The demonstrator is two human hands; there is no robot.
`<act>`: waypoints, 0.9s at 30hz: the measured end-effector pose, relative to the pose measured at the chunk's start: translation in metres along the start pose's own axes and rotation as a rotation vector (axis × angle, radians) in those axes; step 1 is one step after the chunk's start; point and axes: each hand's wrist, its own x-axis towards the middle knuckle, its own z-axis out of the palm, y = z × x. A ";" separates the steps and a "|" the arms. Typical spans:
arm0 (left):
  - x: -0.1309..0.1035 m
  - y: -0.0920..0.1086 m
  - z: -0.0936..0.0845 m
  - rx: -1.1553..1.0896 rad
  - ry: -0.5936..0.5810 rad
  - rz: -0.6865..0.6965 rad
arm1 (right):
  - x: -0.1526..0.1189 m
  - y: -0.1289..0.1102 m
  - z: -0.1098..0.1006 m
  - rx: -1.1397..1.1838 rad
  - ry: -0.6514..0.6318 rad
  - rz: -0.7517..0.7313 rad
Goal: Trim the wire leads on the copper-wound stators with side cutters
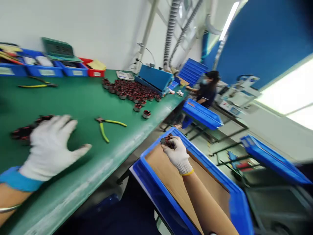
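The left hand (pixel 50 147) is spread flat and open on the green table (pixel 80 98), just in front of some small dark coils (pixel 23 132). The right hand (pixel 177 155) is closed around one coil (pixel 167 141) over the blue bin (pixel 156 186). The coil should be held gently and set down low.

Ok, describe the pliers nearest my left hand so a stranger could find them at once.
Start at the long green work table. Just right of the white-gloved left hand lie yellow-handled pliers, alone on bare mat, handles splayed. The other yellow-handled pliers lie far back by the blue plastic bins.
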 end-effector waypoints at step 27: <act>-0.050 0.014 -0.034 -0.238 -0.314 -0.219 | -0.024 -0.195 0.113 0.128 -0.793 -0.638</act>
